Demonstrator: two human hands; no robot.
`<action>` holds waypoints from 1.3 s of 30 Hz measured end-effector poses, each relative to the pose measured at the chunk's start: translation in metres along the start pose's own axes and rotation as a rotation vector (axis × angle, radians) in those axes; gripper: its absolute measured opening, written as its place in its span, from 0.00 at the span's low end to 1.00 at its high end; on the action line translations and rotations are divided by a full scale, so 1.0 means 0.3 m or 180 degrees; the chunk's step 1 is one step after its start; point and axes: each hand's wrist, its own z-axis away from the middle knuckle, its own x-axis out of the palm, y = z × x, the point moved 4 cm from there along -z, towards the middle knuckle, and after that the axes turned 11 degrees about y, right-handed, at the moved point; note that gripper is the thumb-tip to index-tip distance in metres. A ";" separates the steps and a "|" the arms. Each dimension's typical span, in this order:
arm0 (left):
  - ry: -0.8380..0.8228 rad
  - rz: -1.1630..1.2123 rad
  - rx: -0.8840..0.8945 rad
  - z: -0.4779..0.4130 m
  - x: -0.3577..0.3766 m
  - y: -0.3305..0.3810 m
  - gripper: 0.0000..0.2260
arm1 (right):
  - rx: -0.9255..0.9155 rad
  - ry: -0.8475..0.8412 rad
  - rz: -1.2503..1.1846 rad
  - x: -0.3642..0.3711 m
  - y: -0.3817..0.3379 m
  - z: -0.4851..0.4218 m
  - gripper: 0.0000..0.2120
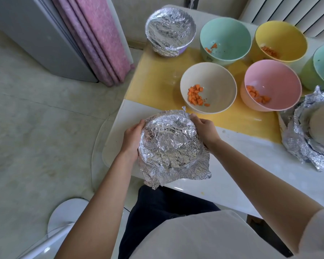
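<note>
Head view: the foil-covered bowl is held at frame centre over the near edge of the table, round and tilted toward the camera. The left hand cups its left side and the right hand its upper-right rim, fingers curled against the foil. Just above stands a white bowl of carrot pieces.

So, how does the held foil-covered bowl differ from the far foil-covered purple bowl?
Left hand and right hand grip the held foil-covered bowl; the purple bowl stands untouched. The held bowl's foil edges flare loose; the purple bowl's are tucked. Both wear silver foil.
</note>
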 end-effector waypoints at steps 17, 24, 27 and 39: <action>0.1507 0.0125 0.0294 0.148 -0.061 -0.170 0.16 | -0.0105 -0.0771 0.0831 -0.133 -0.029 0.019 0.20; 0.1589 -0.0127 0.1132 0.102 -0.134 -0.028 0.05 | -0.0738 -0.0400 0.1172 -0.136 -0.040 0.030 0.18; 0.0511 -0.0963 0.1498 0.075 -0.082 0.072 0.10 | -0.0850 -0.0321 0.1325 -0.136 -0.054 0.027 0.22; 0.0724 -0.0968 0.1603 0.086 -0.029 -0.013 0.14 | -0.0437 0.0271 0.0479 -0.164 0.034 0.158 0.29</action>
